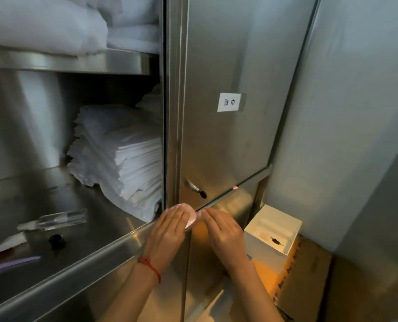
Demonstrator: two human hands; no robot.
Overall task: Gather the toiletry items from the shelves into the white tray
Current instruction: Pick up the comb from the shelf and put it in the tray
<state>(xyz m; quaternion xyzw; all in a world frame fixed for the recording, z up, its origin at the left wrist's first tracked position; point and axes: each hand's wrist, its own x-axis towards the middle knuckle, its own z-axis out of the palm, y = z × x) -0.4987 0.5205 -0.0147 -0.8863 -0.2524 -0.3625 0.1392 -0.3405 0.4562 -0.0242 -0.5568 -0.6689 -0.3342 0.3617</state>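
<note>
Across the steel cabinet, an open shelf holds stacked white cloths. Lower right, the white tray sits on a cardboard box, with a small dark item inside. At the shelf's front edge, the left hand and right hand pinch what seems a pale pink packet between them, fingers curled onto it.
</note>
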